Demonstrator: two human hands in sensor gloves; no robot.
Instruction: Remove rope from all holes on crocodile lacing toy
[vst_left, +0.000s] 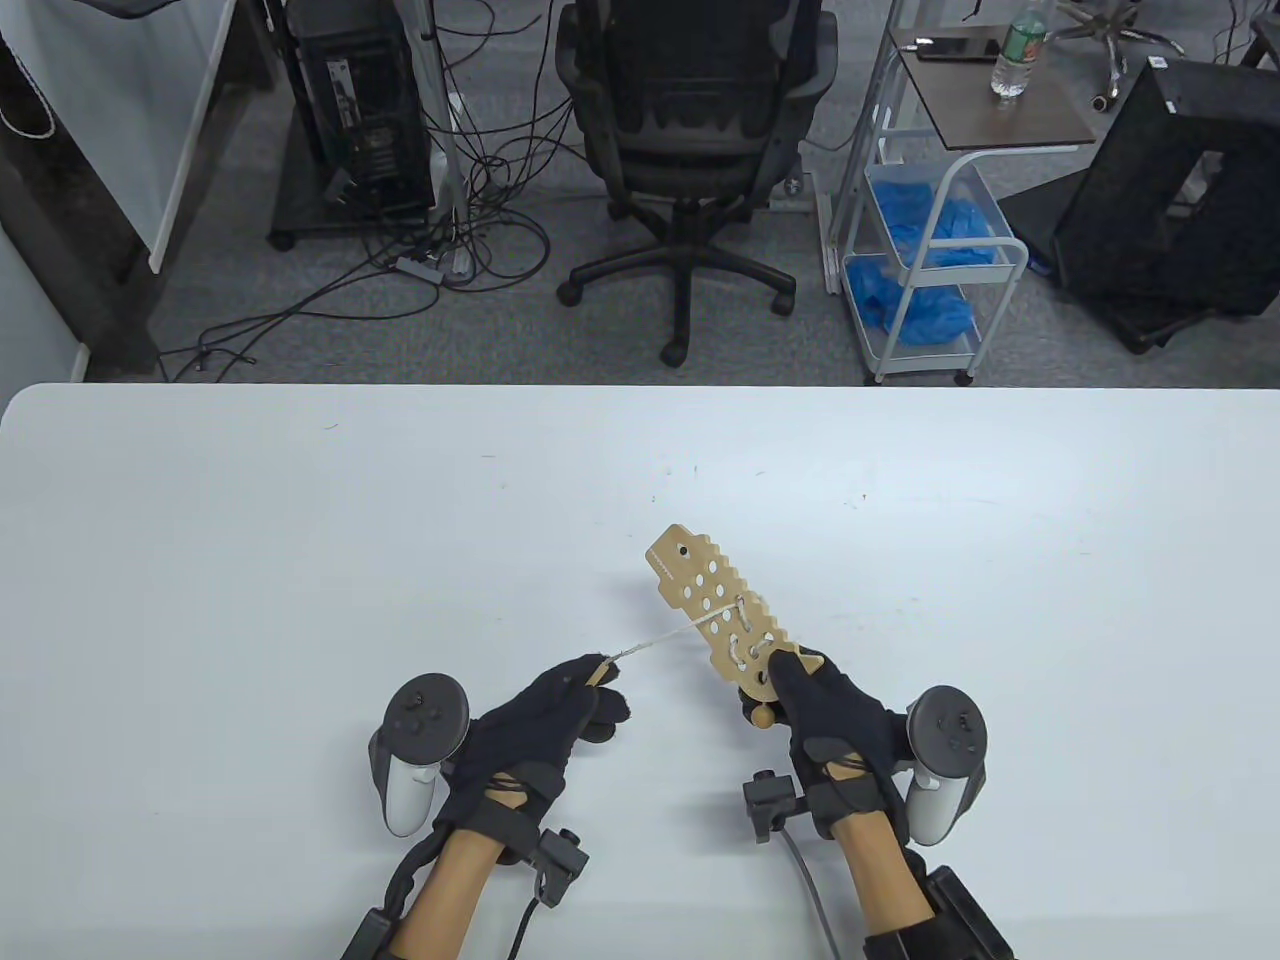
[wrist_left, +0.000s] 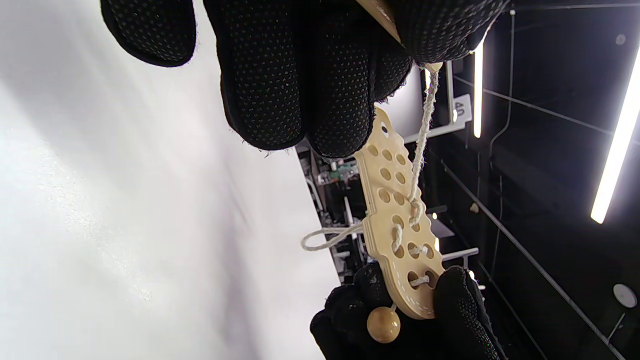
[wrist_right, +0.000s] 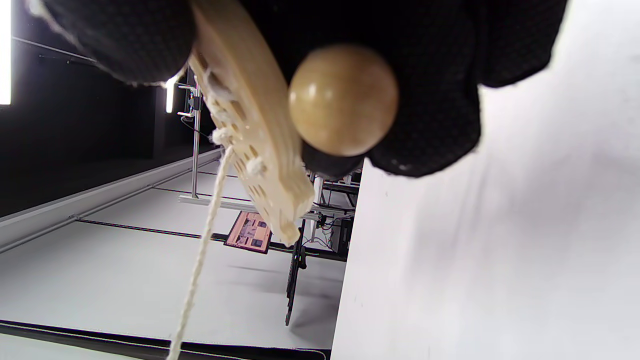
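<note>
The wooden crocodile lacing toy (vst_left: 715, 600) is held above the table, its far end pointing away and left. My right hand (vst_left: 800, 695) grips its near end; a wooden ball (vst_left: 765, 715) hangs just below the fingers. The white rope (vst_left: 660, 642) runs taut from a middle hole to my left hand (vst_left: 590, 680), which pinches the wooden needle at the rope's tip. In the left wrist view the toy (wrist_left: 400, 220) shows rope laced through several near holes, with a loose loop (wrist_left: 325, 239) out the side. The ball (wrist_right: 344, 100) fills the right wrist view beside the toy's edge (wrist_right: 260, 150).
The white table (vst_left: 300, 600) spreads around both hands. Past its far edge stand an office chair (vst_left: 690, 150), a computer tower (vst_left: 360, 110) with floor cables, and a white cart (vst_left: 925, 260) holding blue material.
</note>
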